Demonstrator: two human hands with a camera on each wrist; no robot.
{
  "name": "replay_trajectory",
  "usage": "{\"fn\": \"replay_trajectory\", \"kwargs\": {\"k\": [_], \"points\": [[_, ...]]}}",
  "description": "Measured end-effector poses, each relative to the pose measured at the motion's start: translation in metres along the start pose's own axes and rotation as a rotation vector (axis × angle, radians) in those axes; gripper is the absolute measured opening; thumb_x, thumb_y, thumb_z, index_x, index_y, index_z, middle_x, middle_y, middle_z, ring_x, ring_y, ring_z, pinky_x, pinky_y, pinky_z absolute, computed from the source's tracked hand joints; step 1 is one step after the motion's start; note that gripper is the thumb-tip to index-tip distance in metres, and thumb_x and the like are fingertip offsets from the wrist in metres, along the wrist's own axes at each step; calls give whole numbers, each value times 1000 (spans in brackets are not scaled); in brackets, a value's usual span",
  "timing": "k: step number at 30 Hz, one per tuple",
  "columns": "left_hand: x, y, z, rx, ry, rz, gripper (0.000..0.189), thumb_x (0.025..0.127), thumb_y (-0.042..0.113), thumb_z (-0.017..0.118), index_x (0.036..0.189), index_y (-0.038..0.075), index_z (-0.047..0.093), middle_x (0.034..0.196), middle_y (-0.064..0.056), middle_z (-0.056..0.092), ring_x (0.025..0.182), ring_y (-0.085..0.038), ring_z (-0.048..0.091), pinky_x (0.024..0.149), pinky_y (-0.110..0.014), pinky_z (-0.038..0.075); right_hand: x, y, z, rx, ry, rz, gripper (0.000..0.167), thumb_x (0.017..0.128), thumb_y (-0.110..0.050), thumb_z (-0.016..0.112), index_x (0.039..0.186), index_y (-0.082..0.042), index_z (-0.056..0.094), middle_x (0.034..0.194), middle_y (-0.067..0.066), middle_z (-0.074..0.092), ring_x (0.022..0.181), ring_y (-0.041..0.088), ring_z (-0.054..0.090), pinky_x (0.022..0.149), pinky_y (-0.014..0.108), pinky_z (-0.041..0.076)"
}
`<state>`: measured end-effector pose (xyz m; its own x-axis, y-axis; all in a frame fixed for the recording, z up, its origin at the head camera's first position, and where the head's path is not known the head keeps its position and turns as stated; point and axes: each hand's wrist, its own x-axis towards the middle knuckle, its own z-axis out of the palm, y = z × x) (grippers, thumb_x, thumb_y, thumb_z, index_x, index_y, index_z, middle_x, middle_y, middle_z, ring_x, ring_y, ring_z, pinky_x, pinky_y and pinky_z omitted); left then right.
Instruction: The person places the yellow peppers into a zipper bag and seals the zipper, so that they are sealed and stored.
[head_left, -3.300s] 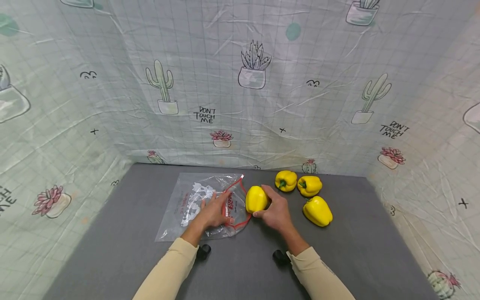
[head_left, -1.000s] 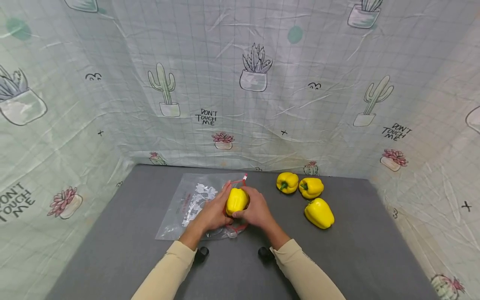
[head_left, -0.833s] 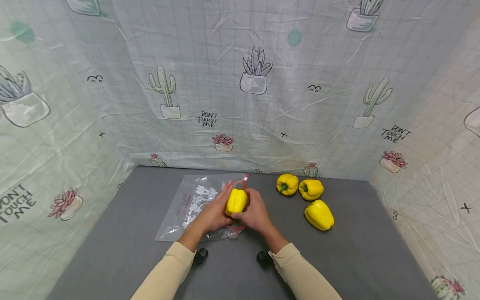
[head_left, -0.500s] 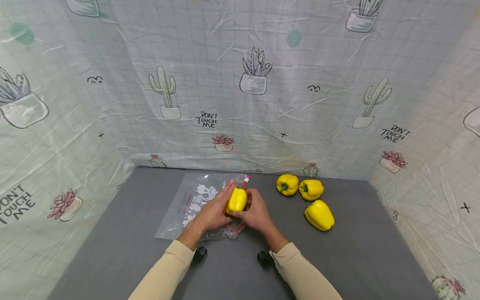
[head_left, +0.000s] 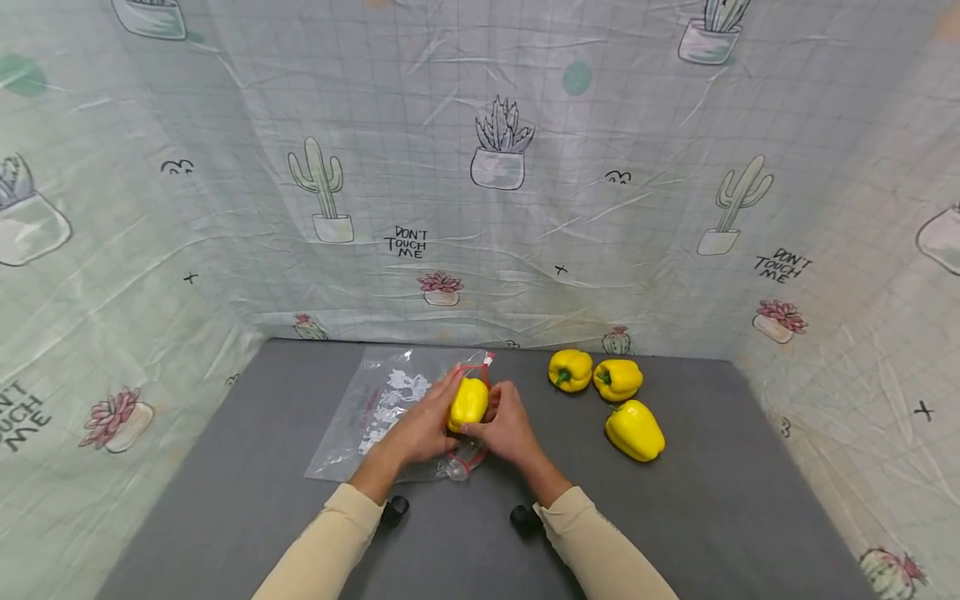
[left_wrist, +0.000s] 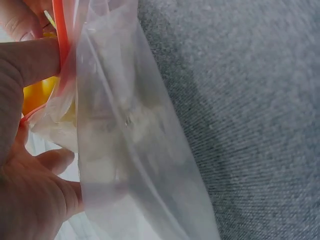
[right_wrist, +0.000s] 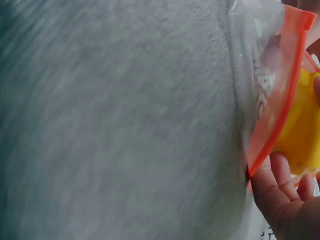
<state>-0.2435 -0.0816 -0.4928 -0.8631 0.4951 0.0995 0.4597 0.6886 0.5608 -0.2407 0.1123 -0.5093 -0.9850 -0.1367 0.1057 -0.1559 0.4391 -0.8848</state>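
A yellow bell pepper (head_left: 468, 403) sits between my two hands at the mouth of a clear plastic zip bag (head_left: 384, 398) with white print and a red zip edge. My left hand (head_left: 422, 427) holds the bag's mouth on the pepper's left; in the left wrist view one digit crosses the red edge (left_wrist: 61, 30). My right hand (head_left: 515, 429) holds the pepper from the right, thumb at its near side and fingers curled by the bag's rim. In the right wrist view, those fingers touch the red zip edge (right_wrist: 287, 105) below the pepper (right_wrist: 300, 130). Part of the pepper is hidden.
Three more yellow bell peppers lie to the right: one at the back (head_left: 570, 370), one beside it (head_left: 618, 379), one nearer (head_left: 635, 430). The grey table (head_left: 720, 500) meets a cactus-print cloth (head_left: 558, 225) at the back and sides. Black wrist devices (head_left: 525, 520) hang under the sleeves.
From right of the bag, my right hand has brought the pepper left into the bag's mouth, by my left hand. Lately the pepper has tilted slightly and my right fingers have curled more.
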Motion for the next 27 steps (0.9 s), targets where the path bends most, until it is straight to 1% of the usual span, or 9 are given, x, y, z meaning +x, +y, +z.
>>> {"fn": "replay_trajectory", "kwargs": {"k": [6,8,11,14,16,19,22,24,27], "points": [[-4,1,-2,-13,-9,-9,112,78,4,86,168,9,19,178,-4,13,158,-46,27,122,-55,39,3,0,3,-46,-16,-42,58,78,-21,90,110,-1,46,94,18,56,77,18,51,67,25,43],[-4,0,-3,-17,-2,-9,112,78,5,87,168,10,19,178,-4,13,157,-48,27,121,-56,39,5,-2,3,-66,-26,-58,58,80,-22,88,116,-2,48,97,18,58,78,17,53,68,26,46],[-4,-3,-5,-21,7,-16,113,79,6,87,168,10,18,178,-3,12,157,-49,27,122,-56,39,6,-7,2,-106,-59,-78,64,84,-22,85,136,-2,51,105,20,62,81,18,60,73,30,53],[-4,-6,-5,-15,16,-18,113,80,7,88,168,10,18,178,-3,11,156,-51,27,121,-57,39,5,-9,2,-105,-82,-49,68,89,-20,80,147,-4,49,114,21,62,86,22,66,77,36,59],[-4,-6,-6,-15,18,-25,112,80,8,87,168,10,18,178,-2,11,156,-52,26,120,-57,40,5,-8,4,-60,-73,-17,62,91,-19,79,144,-2,51,117,21,63,90,25,67,80,39,60],[-5,-6,-6,-14,24,-24,112,80,8,88,168,10,19,178,-2,12,157,-51,25,122,-57,38,5,-5,7,15,-40,17,49,91,-16,79,130,0,54,117,21,64,92,24,66,82,39,60],[-6,-6,-6,-18,32,-22,112,79,7,87,168,10,18,178,-3,12,157,-52,22,122,-58,37,7,-1,8,25,-26,1,42,91,-14,79,123,-1,57,111,23,66,90,24,67,81,37,59],[-7,-6,-7,-7,45,-17,112,79,6,87,167,8,19,178,-6,14,157,-54,20,122,-60,36,9,-1,8,-10,-40,-8,42,91,-15,78,128,-4,61,110,23,66,90,25,67,79,37,58],[-7,-7,-8,16,58,-32,113,78,3,86,168,9,19,177,-7,14,157,-56,15,122,-62,35,11,-4,6,-77,-94,-7,52,91,-15,77,141,-14,63,116,23,67,96,30,68,81,42,59]]}}
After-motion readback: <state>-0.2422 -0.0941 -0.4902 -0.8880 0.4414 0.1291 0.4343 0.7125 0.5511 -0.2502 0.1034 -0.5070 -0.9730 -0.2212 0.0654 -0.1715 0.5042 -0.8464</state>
